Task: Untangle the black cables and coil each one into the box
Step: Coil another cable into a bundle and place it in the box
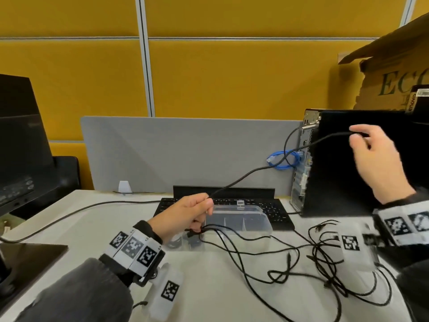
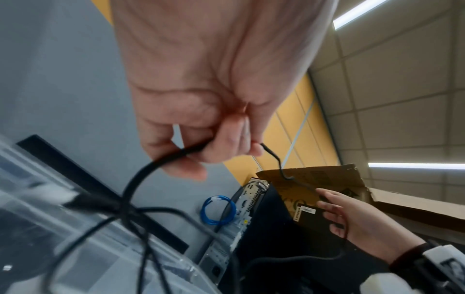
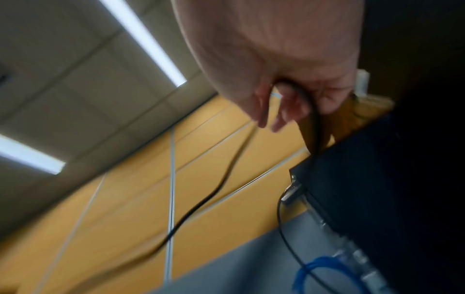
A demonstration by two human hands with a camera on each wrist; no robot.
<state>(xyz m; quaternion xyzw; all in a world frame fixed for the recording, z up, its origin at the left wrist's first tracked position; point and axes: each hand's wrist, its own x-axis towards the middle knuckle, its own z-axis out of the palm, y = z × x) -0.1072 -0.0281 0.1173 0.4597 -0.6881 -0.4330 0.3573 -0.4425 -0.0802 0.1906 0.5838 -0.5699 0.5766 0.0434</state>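
A thick black cable stretches through the air between both hands. My left hand grips it just above the near-left corner of the clear plastic box; in the left wrist view the fingers curl round the cable. My right hand is raised in front of the black computer tower and pinches the cable's other stretch; its fingers hold the cable in the right wrist view. A tangle of thin black cables lies on the table right of the box.
A black keyboard lies behind the box. The computer tower stands at the right with a blue cable coil at its back. A torn cardboard box rises behind it. A monitor stands at the left.
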